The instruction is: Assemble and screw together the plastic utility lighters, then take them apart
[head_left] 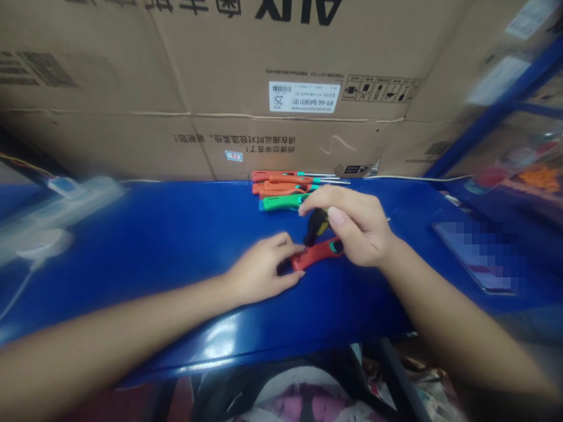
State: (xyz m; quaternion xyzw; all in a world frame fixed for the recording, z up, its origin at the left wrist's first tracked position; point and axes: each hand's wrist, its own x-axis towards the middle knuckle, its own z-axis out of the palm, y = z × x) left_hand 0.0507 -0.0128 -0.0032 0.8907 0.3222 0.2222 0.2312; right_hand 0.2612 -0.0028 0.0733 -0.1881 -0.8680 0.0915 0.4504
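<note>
A red long-neck lighter point(317, 255) with a teal and black section lies on the blue table, tilted up to the right. My left hand point(264, 266) grips its rear end between thumb and fingers. Closed around a short black-and-yellow tool point(317, 225), my right hand point(358, 228) is above the lighter. The tool's dark lower end meets or nearly meets the red handle; its exact kind is unclear. Behind my hands lie several orange-red lighters point(277, 175) with metal rods and a green lighter point(281, 203), beside something blue mostly hidden under it.
A large cardboard box point(197, 76) with upside-down print stands along the back of the blue table point(176, 234). At the left are a white power strip point(97, 202) and a round white cabled device point(44, 243). A phone-like flat object point(475, 258) lies right, near a blue metal frame point(488, 111).
</note>
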